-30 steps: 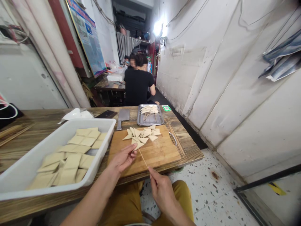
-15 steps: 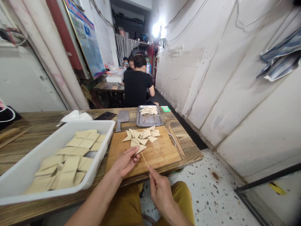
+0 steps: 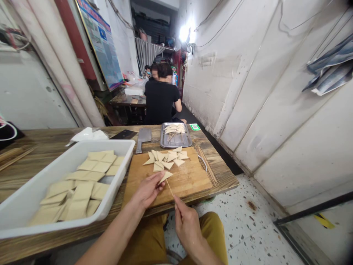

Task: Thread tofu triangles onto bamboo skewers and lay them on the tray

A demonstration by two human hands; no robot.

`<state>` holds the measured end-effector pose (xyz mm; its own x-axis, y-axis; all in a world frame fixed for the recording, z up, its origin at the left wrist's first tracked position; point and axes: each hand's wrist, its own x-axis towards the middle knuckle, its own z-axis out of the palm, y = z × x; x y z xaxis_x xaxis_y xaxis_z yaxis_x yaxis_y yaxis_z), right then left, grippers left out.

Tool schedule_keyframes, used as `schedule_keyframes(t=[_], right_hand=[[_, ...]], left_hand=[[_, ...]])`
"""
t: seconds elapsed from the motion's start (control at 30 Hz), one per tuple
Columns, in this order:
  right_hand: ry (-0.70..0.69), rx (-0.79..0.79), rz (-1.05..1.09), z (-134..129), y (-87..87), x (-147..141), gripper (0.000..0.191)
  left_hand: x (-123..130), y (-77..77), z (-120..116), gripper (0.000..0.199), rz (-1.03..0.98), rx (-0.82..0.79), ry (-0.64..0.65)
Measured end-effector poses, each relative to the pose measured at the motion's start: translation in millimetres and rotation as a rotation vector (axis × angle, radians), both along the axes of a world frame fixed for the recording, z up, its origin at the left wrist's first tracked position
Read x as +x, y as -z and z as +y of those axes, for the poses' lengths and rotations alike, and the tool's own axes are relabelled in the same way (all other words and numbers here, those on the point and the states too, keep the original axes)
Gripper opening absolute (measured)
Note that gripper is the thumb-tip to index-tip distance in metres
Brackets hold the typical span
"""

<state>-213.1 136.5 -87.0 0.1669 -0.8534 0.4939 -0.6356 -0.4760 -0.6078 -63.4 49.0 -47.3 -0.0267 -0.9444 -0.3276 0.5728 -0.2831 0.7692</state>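
Note:
Over the near part of the wooden cutting board (image 3: 179,187), my left hand (image 3: 149,189) pinches a pale triangle of tofu sheet (image 3: 166,176) between thumb and fingers. My right hand (image 3: 188,222) grips a thin wooden skewer (image 3: 169,187) by its lower end, fingers closed. The skewer's upper end meets the lower edge of the triangle; how deep it goes cannot be seen. Just beyond my left hand, several more tofu triangles (image 3: 171,156) lie heaped on the board.
A white plastic tub (image 3: 117,184) of tofu sheets stands on the left. Behind the board are a cleaver (image 3: 145,135) and a metal tray (image 3: 179,143) with skewered pieces. Loose skewers (image 3: 208,165) lie along the board's right side. A person in black (image 3: 162,101) sits further back.
The triangle and skewer have shifted very slightly in my hands, the triangle a little to the right. Both hands keep their hold and the view has tilted slightly.

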Motion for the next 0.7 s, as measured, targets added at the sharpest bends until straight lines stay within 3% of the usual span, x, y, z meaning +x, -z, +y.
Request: schedule_keyframes(t=[0.17, 0.3, 0.37, 0.47, 0.53, 0.7], right_hand=[[0.048, -0.002, 0.039, -5.8, 1.0, -0.7, 0.042], [0.091, -0.036, 0.033, -12.3, 2.6, -3.5, 0.041], [0.112, -0.059, 0.011, -14.4, 5.1, -6.1, 0.04], [0.136, -0.058, -0.046, -14.2, 9.8, -11.5, 0.039], [0.142, -0.031, -0.077, -12.4, 12.4, -15.4, 0.039], [0.167, 0.009, -0.104, -7.8, 13.7, -23.5, 0.039]], left_hand=[[-15.8, 10.9, 7.9, 0.009, -0.023, 0.033, 0.062], [-23.6, 15.2, 10.3, 0.017, -0.137, -0.042, 0.141], [-18.5, 12.7, 4.1, 0.02, -0.336, -0.16, 0.116], [-4.2, 4.8, -14.5, 0.009, -0.663, -0.421, -0.126], [3.2, 1.0, -29.0, 0.014, -0.811, -0.565, -0.192], [3.2, 6.0, -55.2, 0.018, -1.218, -0.804, 0.049]])
